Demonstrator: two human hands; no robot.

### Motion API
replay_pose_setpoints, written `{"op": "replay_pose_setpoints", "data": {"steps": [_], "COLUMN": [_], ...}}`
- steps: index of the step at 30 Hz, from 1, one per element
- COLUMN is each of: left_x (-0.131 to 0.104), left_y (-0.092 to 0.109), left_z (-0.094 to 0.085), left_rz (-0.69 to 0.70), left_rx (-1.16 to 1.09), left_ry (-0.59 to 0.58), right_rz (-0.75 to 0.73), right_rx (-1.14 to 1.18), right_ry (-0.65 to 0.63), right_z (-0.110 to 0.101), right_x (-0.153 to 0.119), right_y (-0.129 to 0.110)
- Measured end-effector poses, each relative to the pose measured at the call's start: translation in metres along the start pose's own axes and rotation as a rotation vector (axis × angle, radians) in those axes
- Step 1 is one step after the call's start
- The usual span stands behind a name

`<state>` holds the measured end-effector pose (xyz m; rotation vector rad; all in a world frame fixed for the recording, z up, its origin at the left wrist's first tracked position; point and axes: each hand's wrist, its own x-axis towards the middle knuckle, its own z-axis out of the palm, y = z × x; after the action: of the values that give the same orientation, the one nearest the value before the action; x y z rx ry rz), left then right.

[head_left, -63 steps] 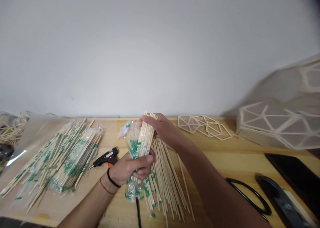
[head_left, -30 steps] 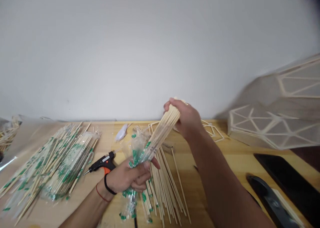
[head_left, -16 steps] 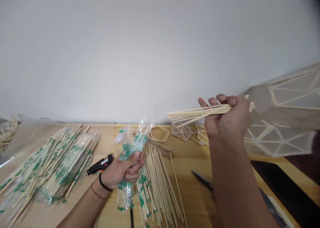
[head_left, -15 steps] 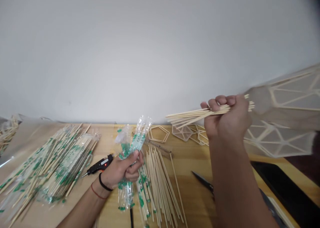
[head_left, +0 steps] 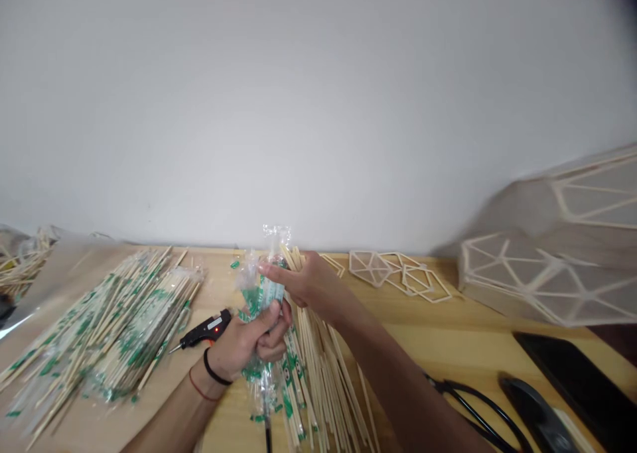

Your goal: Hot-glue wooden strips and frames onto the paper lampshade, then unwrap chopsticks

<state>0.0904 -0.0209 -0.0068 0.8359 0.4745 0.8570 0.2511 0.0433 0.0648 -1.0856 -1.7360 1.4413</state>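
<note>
My left hand (head_left: 251, 343) is closed around crumpled clear plastic chopstick wrappers (head_left: 273, 290) printed in green. Just above and to its right is my right hand (head_left: 311, 284), its thumb stretched out against the top of the wrappers. Bare chopsticks (head_left: 292, 258) poke up behind its fingers and seem to be in its grip, though the palm side is hidden. Below both hands a loose pile of bare chopsticks (head_left: 331, 380) lies on the wooden table (head_left: 408, 327). Several wrapped chopsticks (head_left: 293, 383) lie along the pile's left side.
A black glue gun (head_left: 206, 330) with a lit red light lies left of my hands. Farther left are bundles of wrapped chopsticks (head_left: 144, 327). Flat stick frames (head_left: 398, 270) rest by the wall. At right are a stick-and-panel structure (head_left: 532, 280), scissors (head_left: 478, 406) and a black flat object (head_left: 577, 380).
My right hand has come down and left from the raised spot at right, bringing its chopsticks over the pile beside my left hand. My left hand keeps the wrappers, nearly in place.
</note>
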Motion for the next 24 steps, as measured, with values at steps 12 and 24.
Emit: {"op": "replay_pose_setpoints", "data": {"steps": [12,24], "left_x": [-0.001,0.004], "left_y": [0.007,0.021], "left_z": [0.006,-0.009], "left_rz": [-0.004,0.172], "left_rx": [0.066,0.093], "left_ry": [0.123,0.395], "right_rz": [-0.1,-0.118], "right_rx": [0.212,0.366], "right_ry": [0.17,0.367], "right_z": [-0.005,-0.081], "right_x": [0.009,-0.034], "right_y": [0.01,-0.03]}}
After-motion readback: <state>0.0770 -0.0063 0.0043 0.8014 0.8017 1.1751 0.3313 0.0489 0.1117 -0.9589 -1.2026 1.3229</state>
